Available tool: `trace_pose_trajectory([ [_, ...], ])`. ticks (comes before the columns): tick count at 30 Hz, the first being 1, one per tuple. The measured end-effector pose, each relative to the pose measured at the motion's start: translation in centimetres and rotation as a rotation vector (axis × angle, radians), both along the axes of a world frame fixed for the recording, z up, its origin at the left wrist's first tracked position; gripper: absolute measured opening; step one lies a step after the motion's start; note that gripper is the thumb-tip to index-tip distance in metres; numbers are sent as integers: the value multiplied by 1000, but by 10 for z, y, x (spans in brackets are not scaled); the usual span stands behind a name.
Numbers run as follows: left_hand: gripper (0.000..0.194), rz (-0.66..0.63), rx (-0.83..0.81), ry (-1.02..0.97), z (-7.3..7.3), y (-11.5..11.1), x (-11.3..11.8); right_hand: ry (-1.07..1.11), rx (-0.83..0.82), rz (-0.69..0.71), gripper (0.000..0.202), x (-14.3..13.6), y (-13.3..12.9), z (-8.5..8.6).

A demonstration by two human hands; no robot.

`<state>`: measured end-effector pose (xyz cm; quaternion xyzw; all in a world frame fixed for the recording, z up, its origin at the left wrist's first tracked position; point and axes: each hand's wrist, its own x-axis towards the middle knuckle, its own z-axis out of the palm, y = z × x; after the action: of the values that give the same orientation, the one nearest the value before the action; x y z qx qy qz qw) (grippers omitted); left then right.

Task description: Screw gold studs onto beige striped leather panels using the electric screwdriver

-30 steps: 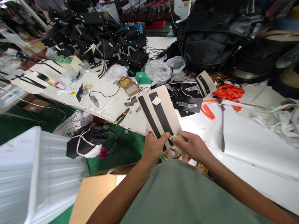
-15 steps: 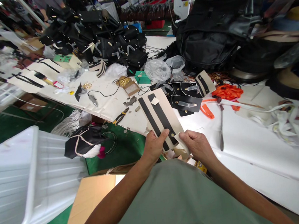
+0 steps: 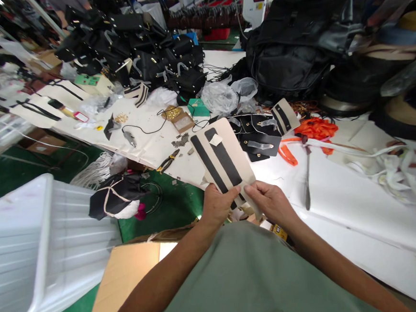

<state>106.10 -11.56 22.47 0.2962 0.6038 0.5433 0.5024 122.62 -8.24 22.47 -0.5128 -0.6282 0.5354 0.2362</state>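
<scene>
A beige panel with two black stripes (image 3: 226,157) is held in front of the body, tilted over the table's front edge. My left hand (image 3: 217,204) grips its lower left edge, thumb across the stripes. My right hand (image 3: 267,199) is closed at the lower right corner, fingers pinching a pale piece there. A small whitish patch (image 3: 216,139) lies on the panel's upper part. Behind the panel, black pieces with gold-coloured studs (image 3: 261,144) rest on the table, beside another striped panel (image 3: 285,116).
Pliers (image 3: 168,161) lie left of the panel on the white table (image 3: 143,155). Black bags (image 3: 150,59) are piled behind. Orange strips (image 3: 316,129) and a long metal tool (image 3: 308,181) are to the right. A white bin (image 3: 43,236) and cardboard box (image 3: 127,273) stand at left.
The panel has risen slightly and moved a little left. My left thumb has shifted toward my right hand, and the pale piece now covers the stud near the panel's lower end.
</scene>
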Motion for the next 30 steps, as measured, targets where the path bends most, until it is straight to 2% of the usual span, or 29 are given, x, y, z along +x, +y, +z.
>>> trace_pose_trajectory([
  [4, 42, 72, -8, -88, -2, 1, 3, 26, 63, 54, 50, 3, -5, 1],
  [9, 40, 95, 10, -167, -1, 2, 3, 41, 53, -29, 59, 6, -10, -5],
  [15, 37, 116, 52, -20, -2, 5, -3, 87, 87, -30, 53, 6, -11, 3],
  [18, 33, 130, 52, 97, 3, 5, -5, 190, -66, -116, 41, 4, -11, 3],
  [20, 29, 130, 44, 167, 7, 5, -5, 245, -134, -155, 41, 3, -10, 2],
  [25, 25, 79, 49, 197, 9, 3, -5, 108, 20, -58, 38, 1, -7, 5],
  [30, 40, 116, 65, 45, 3, 3, 0, 47, 69, -58, 33, -5, -6, 2],
])
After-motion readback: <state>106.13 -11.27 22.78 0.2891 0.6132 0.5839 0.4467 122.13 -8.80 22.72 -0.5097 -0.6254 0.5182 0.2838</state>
